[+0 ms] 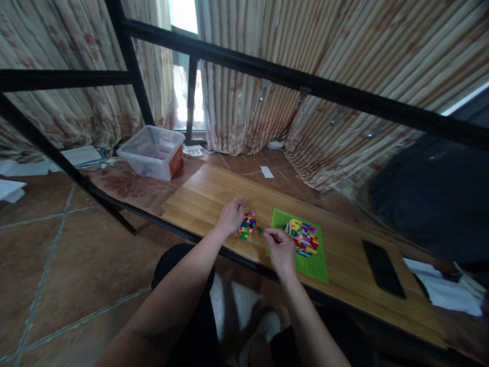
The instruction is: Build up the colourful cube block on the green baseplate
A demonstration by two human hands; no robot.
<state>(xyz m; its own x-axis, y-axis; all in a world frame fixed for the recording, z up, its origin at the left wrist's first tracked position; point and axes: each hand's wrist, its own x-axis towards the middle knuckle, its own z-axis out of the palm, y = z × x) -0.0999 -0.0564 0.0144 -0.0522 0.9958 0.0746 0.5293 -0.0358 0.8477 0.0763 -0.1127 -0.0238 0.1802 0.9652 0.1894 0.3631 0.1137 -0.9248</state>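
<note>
A green studded baseplate (317, 265) lies on the wooden table top (206, 193) with a patch of many-coloured small bricks (302, 236) built on it. Left of the plate sits a loose pile of coloured bricks (248, 225). My left hand (230, 216) rests at the pile's left edge, fingers curled onto the bricks; what they grip is hidden. My right hand (280, 247) hovers over the plate's near left corner, fingers pinched together, whatever they hold too small to make out.
A black phone (383, 268) lies flat right of the plate. A clear plastic tub (152, 152) stands at the far left beyond the wood. White papers (445, 290) lie at the right end. Black frame bars (305, 81) cross overhead; curtains hang behind.
</note>
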